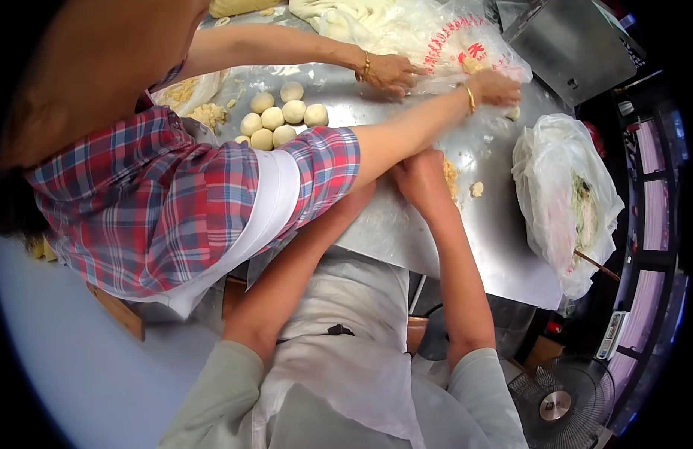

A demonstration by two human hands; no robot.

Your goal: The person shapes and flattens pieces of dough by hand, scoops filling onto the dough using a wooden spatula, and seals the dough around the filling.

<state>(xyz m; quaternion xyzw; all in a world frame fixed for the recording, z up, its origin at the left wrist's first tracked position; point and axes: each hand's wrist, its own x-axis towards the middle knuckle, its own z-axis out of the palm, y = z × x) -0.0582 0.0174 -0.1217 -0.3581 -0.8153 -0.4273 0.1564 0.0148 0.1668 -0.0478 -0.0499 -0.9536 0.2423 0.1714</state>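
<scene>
My right hand (421,173) is on the metal table (391,232), just below a co-worker's forearm; its fingers are mostly hidden by that arm. Yellowish crumbly filling (450,178) lies right beside it, and a small lump of dough (476,189) sits further right. My left forearm reaches up under the co-worker's arm, which covers my left hand. Several round dough balls (272,118) stand grouped on the table to the upper left. What either of my hands holds cannot be made out.
A co-worker in a plaid shirt (204,194) leans across from the left, both hands near a plastic bag with red print (466,52). A white plastic bag (571,194) stands at the right edge, a metal box (571,49) behind. A fan (555,405) is at lower right.
</scene>
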